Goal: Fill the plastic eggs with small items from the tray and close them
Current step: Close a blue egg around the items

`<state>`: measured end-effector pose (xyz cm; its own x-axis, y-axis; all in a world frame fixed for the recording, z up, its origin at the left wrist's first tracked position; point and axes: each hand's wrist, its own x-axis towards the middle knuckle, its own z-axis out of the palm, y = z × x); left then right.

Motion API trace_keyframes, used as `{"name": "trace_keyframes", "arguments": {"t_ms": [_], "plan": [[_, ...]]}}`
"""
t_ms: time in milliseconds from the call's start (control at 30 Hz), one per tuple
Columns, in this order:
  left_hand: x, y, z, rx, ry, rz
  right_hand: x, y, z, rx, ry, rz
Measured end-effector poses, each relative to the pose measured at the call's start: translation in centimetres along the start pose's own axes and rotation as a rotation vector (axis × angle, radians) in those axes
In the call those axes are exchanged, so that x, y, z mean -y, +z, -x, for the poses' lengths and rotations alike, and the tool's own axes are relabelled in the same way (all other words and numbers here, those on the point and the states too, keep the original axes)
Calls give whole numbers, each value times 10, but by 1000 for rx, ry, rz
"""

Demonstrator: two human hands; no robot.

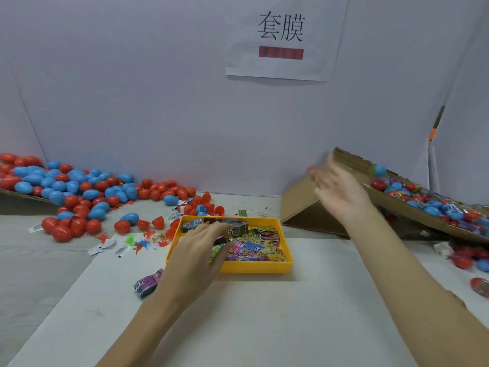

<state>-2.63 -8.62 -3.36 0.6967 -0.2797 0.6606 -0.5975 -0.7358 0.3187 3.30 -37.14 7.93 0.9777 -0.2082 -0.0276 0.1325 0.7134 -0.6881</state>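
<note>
Step in hand: picking the next small item; I judge one egg is just finished, because the right hand is up beside the cardboard ramp with the filled eggs.
Left hand: it reaches into the yellow tray, the fingers bent down on the colourful packets. I cannot tell if the grip already holds a packet; the fingertips are hidden among them.
Right hand: in the air, blurred, fingers spread wide, holding nothing.
Empty eggs: a red and blue heap at the left on the bench, well apart from the tray.
Open halves: some red halves lie near the tray's left corner.
Small toy figures: they lie on the bench just left of the tray.
Next move: I think the left grip must pinch one packet and lift it, while the right hand comes back for an open egg or two halves.
Care: the packets are thin and overlapping, so two may come up together.
</note>
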Motion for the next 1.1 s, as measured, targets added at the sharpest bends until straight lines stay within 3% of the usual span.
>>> {"name": "trace_keyframes", "arguments": {"t_ms": [233,367,633,933,1100], "plan": [[21,2,2,28,-204,-56,-98,-27,41,154,209,237],[22,4,3,45,-279,-86,-121,-25,52,158,182,386],[65,-3,-38,-69,-706,-57,-120,-29,48,160,213,252],[154,4,-101,421,-552,-373,-122,-33,43,159,223,201],[180,20,-103,407,-506,-407,-126,-35,40,160,208,196]]}}
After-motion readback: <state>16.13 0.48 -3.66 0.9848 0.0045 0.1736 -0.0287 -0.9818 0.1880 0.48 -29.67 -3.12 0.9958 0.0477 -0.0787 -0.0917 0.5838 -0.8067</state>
